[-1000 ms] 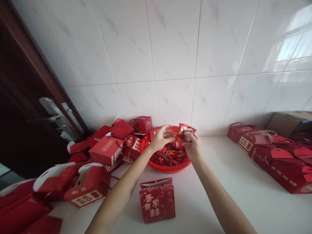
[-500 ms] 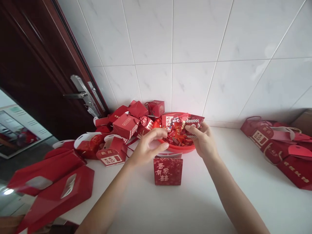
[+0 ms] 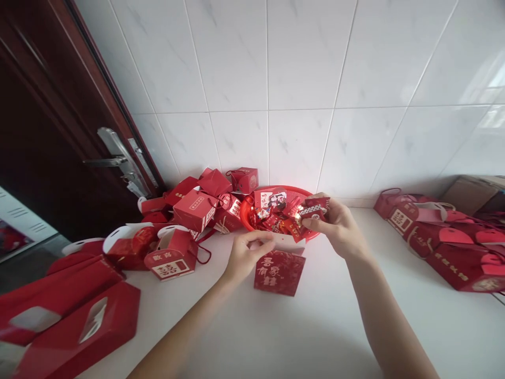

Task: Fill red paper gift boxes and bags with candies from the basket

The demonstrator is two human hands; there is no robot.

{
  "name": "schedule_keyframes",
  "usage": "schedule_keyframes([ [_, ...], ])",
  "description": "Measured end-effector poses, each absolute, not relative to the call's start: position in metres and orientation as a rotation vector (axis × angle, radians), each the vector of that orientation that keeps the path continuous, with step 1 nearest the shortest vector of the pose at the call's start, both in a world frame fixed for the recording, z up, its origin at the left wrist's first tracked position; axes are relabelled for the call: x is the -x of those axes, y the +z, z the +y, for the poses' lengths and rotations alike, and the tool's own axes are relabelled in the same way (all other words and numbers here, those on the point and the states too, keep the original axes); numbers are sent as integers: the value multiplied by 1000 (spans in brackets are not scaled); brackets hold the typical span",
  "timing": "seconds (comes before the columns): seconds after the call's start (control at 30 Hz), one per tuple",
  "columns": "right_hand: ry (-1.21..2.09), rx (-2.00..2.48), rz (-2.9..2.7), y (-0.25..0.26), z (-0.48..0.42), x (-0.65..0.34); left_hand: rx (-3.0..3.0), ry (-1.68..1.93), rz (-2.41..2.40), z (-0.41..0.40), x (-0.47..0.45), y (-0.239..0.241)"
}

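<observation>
A small red gift box (image 3: 278, 273) with pale characters on its front stands slightly tilted on the white table, its top showing a pale inside. My left hand (image 3: 248, 253) is closed at the box's upper left corner, thumb and fingers pinching its top edge. My right hand (image 3: 340, 225) is closed on wrapped sweets (image 3: 314, 211), dark red packets with a black-and-white patterned band, held above and right of the box. Behind both hands sits a red plastic basket (image 3: 306, 190) holding several shiny red and gold wrapped sweets and a printed card (image 3: 272, 200).
Several red gift boxes (image 3: 195, 209) are heaped left of the basket. Long red boxes (image 3: 84, 337) lie at the front left, near a dark door (image 3: 47, 105). More red boxes (image 3: 445, 247) line the right, before a brown carton (image 3: 473, 192). A tiled wall (image 3: 300, 142) rises behind.
My left hand has come down from beside the basket onto the gift box, which has turned and tilted. My right hand has drawn the sweets slightly clear of the basket. The view has shifted.
</observation>
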State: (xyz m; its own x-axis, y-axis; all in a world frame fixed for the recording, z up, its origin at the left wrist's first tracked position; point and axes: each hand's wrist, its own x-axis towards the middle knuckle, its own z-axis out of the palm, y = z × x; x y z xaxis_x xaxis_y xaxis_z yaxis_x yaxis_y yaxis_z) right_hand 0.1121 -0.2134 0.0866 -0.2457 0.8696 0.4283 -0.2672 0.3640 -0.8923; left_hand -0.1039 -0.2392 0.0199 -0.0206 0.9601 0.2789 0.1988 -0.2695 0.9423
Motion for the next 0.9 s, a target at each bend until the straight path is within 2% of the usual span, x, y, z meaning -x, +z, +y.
schedule_keyframes([
  [0.4, 900, 757, -2068, 89, -207, -146, -1744, 806, 815, -203, 80, 29],
  [0.6, 750, 894, -2325, 82, -199, -145, -1770, 760, 780, -195, 83, 31],
  [0.9, 665, 969, -2420, 89, -202, -154, -1739, 728, 794, -188, 89, 18],
])
